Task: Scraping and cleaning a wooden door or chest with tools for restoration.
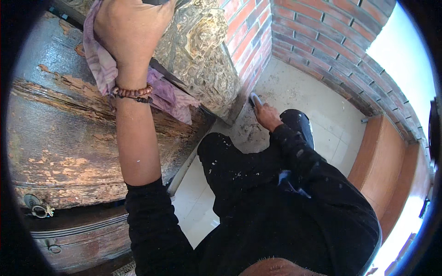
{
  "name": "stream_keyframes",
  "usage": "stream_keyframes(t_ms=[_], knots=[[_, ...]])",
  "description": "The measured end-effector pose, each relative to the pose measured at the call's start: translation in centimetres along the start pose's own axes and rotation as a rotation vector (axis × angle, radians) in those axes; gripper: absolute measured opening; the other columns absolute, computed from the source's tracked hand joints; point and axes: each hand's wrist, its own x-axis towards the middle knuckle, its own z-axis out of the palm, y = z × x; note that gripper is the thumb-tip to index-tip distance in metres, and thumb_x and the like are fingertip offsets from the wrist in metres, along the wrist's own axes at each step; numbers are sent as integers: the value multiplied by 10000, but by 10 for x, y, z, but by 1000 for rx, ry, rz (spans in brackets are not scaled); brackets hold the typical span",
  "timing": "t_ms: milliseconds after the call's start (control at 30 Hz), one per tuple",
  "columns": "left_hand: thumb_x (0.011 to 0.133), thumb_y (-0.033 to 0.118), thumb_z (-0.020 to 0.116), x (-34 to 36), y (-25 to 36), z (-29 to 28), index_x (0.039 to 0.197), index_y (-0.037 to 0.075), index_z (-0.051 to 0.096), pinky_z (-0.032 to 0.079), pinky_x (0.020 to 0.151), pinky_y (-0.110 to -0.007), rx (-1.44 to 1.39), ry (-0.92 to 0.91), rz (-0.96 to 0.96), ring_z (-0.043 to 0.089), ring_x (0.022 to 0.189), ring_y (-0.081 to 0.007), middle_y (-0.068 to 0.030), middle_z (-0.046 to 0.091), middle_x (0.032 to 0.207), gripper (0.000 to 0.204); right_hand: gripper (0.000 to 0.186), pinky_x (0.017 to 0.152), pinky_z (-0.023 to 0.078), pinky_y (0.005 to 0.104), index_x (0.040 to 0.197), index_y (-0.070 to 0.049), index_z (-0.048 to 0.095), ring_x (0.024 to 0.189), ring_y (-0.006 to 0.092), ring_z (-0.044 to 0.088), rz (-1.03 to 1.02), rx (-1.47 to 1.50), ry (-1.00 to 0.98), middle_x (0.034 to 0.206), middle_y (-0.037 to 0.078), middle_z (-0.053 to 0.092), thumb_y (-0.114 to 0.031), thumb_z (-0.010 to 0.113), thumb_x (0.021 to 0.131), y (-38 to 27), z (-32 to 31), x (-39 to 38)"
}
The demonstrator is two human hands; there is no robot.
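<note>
At the top edge, my left hand (131, 34) lies over a crumpled purple patterned cloth (170, 94) on an old wooden cabinet (64, 124). Its fingertips run out of view, and a dark thing just shows by the thumb. A string of brown beads (133, 92) circles that wrist. Low by the floor, my right hand (268, 116) is closed round a slim tool with a pale grey, rounded end (256, 99); its kind is unclear. Beside it stands a carved block (202, 60) with gold and grey relief, at the cabinet's corner.
Crumbs and dust lie on the pale tiled floor (287, 83). Brick walls (317, 32) meet in the far corner. To the right is an orange-brown wooden step or bench (377, 156). Peeling wood and a ring pull (39, 210) mark the cabinet; my dark-trousered knees are close by.
</note>
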Motion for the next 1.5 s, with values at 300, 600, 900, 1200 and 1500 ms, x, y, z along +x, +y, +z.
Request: stream_keyframes(t_ms=[300, 600, 900, 1200, 1500], knots=[[567, 193, 907, 4, 7, 14, 834, 9, 638, 474, 676, -413, -42, 93, 96, 606, 767, -400, -189, 619, 803, 421, 514, 689, 537, 505, 1499, -110, 353, 852, 444, 645, -52, -120, 93, 1095, 270, 623, -299, 430, 1029, 30, 34, 15], [594, 62, 815, 7, 12, 2, 834, 20, 634, 448, 637, -430, -83, 18, -34, 586, 747, -398, -173, 610, 809, 304, 541, 740, 533, 537, 1481, -88, 366, 816, 453, 664, 6, 94, 90, 912, 263, 674, -326, 469, 1006, 11, 41, 16], [627, 118, 826, 9, 9, -1, 821, 18, 614, 444, 633, -433, -123, 77, -2, 572, 745, -412, -181, 586, 789, 304, 594, 726, 543, 521, 1531, -165, 317, 880, 440, 662, 107, 171, 229, 1155, 279, 601, -265, 521, 982, 0, 13, 30], [617, 103, 813, 5, 10, -3, 836, 20, 618, 446, 639, -446, -105, 22, 2, 571, 753, -425, -186, 593, 798, 305, 560, 878, 465, 487, 1452, -38, 376, 1132, 387, 572, 137, 255, 208, 1179, 230, 597, -253, 556, 967, -3, -9, 52], [569, 53, 812, -3, 0, -4, 863, 13, 641, 468, 668, -453, -32, -12, -22, 585, 779, -431, -193, 606, 817, 343, 537, 870, 481, 522, 1455, -10, 305, 1022, 473, 601, -59, 631, 483, 1218, 324, 553, -210, 506, 999, -72, -60, 65]])
